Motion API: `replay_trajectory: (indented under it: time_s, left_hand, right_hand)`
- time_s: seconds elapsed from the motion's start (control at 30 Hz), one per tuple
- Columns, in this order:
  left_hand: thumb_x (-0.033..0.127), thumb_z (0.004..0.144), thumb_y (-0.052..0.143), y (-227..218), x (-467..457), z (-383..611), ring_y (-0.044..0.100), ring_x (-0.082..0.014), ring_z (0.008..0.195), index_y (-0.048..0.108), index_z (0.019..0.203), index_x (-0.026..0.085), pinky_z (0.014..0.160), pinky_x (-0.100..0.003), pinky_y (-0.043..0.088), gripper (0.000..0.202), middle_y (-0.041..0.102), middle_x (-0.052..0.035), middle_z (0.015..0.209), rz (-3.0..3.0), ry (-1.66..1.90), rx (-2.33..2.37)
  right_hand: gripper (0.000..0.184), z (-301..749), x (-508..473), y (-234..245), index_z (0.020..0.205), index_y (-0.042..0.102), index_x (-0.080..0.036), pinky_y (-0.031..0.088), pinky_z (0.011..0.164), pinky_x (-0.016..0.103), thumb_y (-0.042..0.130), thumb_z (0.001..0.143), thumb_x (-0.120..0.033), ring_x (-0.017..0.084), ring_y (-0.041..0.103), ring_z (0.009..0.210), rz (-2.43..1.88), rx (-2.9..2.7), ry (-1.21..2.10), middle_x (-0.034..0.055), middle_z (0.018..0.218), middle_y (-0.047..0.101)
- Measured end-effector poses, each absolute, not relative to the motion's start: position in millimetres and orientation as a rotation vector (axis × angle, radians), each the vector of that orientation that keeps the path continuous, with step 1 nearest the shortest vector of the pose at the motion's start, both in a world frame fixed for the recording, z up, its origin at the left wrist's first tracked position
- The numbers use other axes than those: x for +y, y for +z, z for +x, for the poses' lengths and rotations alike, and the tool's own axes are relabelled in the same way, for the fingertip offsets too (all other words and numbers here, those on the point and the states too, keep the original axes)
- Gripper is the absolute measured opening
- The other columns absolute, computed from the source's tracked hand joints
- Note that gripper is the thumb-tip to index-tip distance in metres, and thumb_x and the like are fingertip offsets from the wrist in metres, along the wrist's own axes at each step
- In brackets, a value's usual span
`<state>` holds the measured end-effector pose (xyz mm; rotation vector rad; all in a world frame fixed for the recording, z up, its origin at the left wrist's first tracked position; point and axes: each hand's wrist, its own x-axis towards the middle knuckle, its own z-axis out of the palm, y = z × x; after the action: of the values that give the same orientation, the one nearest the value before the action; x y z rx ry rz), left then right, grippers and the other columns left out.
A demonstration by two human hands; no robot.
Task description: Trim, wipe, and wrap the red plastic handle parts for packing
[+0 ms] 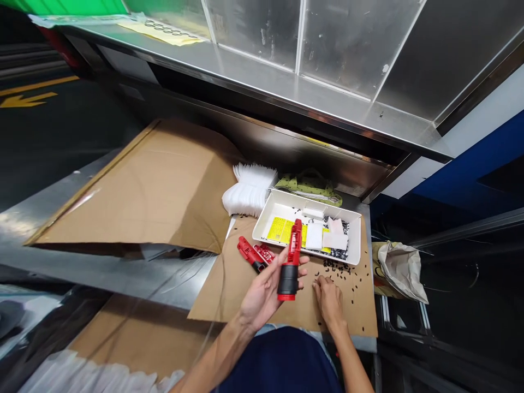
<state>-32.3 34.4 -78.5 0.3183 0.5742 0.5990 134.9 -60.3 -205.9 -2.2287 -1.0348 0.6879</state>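
My left hand [262, 293] is closed around a red and black plastic tool housing [289, 279], held upright above the cardboard sheet [229, 289]. Behind that hand, more red and black plastic parts [250, 253] lie on the cardboard. My right hand [328, 301] rests low over the sheet, fingertips together beside scattered small black pieces [333, 267]; whether one is between the fingers is hidden. Just beyond both hands stands a white tray [266, 217] holding yellow labels [280, 229], white slips [314, 236] and many small black pieces.
A stack of white foam sheets [248, 191] sits left of the tray, with a green patterned pouch [311, 188] behind it. A large cardboard box [139, 185] occupies the left. Overhead runs a metal shelf [262, 71]. An open bag [399, 267] hangs at the right.
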Motion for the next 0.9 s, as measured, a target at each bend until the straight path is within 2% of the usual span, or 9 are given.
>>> replay_trajectory:
  time_s: [0.07,0.17,0.23,0.3,0.43,0.53,0.67,0.8,0.9]
  left_hand:
    - [0.035,0.094,0.058,-76.6,30.2,-30.2,0.069,-0.0226,0.101,0.038,0.150,0.022,0.082,-0.032,0.056,0.061,0.067,-0.0139,0.127,0.348,0.578,0.548]
    - [0.031,0.091,0.061,-75.4,22.7,-24.8,0.068,-0.0254,0.106,0.034,0.152,0.018,0.095,-0.038,0.052,0.068,0.072,-0.0141,0.117,0.327,0.586,0.500]
    - [0.032,0.092,0.059,-73.8,18.1,-21.1,0.068,-0.0274,0.110,0.032,0.153,0.015,0.106,-0.043,0.046,0.068,0.075,-0.0128,0.107,0.268,0.586,0.456]
    - [0.031,0.095,0.054,-71.1,14.3,-18.6,0.067,-0.0274,0.111,0.029,0.154,0.015,0.111,-0.046,0.040,0.066,0.076,-0.0119,0.105,0.224,0.563,0.420]
    - [0.029,0.098,0.049,-62.9,9.3,-17.6,0.070,-0.0243,0.107,0.025,0.155,0.019,0.109,-0.043,0.042,0.063,0.075,-0.0123,0.110,0.195,0.526,0.406]
    - [0.028,0.097,0.051,-56.1,7.0,-18.5,0.071,-0.0224,0.101,0.028,0.154,0.022,0.098,-0.036,0.049,0.062,0.074,-0.0111,0.112,0.204,0.529,0.410]
    - [0.030,0.096,0.054,-49.0,4.5,-19.0,0.072,-0.0191,0.095,0.032,0.153,0.019,0.088,-0.029,0.053,0.062,0.071,-0.0138,0.118,0.248,0.518,0.403]
    - [0.035,0.096,0.054,-46.8,1.8,-18.7,0.072,-0.0187,0.095,0.033,0.153,0.021,0.090,-0.029,0.053,0.062,0.069,-0.0137,0.124,0.277,0.504,0.398]
    - [0.034,0.094,0.058,-48.1,-0.2,-18.8,0.071,-0.0195,0.100,0.030,0.154,0.023,0.093,-0.030,0.052,0.067,0.068,-0.0129,0.125,0.282,0.511,0.374]
  right_hand:
    - [0.026,137.8,-65.5,-191.4,0.096,0.064,-0.019,0.051,0.069,0.033,0.054,0.089,-0.042,0.021,0.067,0.070,-2.171,-1.001,0.657,0.0058,0.081,0.065]
    - [0.045,137.1,-81.4,-150.4,0.123,0.054,-0.015,0.056,0.069,0.030,0.050,0.092,-0.049,0.018,0.070,0.075,-1.984,-0.849,0.604,0.0077,0.093,0.067]
    - [0.042,131.0,-94.3,-117.3,0.121,0.055,-0.016,0.058,0.074,0.031,0.062,0.089,-0.042,0.019,0.072,0.083,-1.771,-0.718,0.556,0.0098,0.099,0.070]
    - [0.032,121.1,-105.4,-88.8,0.112,0.059,-0.017,0.060,0.075,0.032,0.071,0.084,-0.029,0.021,0.073,0.087,-1.600,-0.726,0.438,0.0101,0.098,0.073]
    - [0.029,94.6,-115.3,-62.2,0.106,0.061,-0.019,0.062,0.065,0.029,0.073,0.080,-0.013,0.022,0.074,0.085,-1.364,-0.951,0.134,0.0084,0.094,0.074]
    - [0.027,75.0,-114.6,-60.1,0.107,0.060,-0.021,0.063,0.067,0.031,0.070,0.083,-0.013,0.022,0.073,0.088,-1.325,-0.912,0.117,0.0071,0.096,0.073]
    - [0.034,65.5,-112.0,-59.4,0.114,0.060,-0.021,0.065,0.069,0.032,0.071,0.083,-0.011,0.021,0.074,0.086,-1.378,-0.885,0.093,0.0050,0.093,0.073]
    - [0.030,71.4,-109.7,-56.8,0.107,0.063,-0.021,0.064,0.065,0.032,0.072,0.081,-0.009,0.022,0.075,0.080,-1.335,-0.989,-0.004,0.0048,0.090,0.075]
    - [0.036,74.2,-110.3,-57.1,0.110,0.063,-0.023,0.065,0.066,0.033,0.073,0.079,-0.007,0.022,0.075,0.082,-1.319,-1.043,-0.018,0.0038,0.092,0.076]
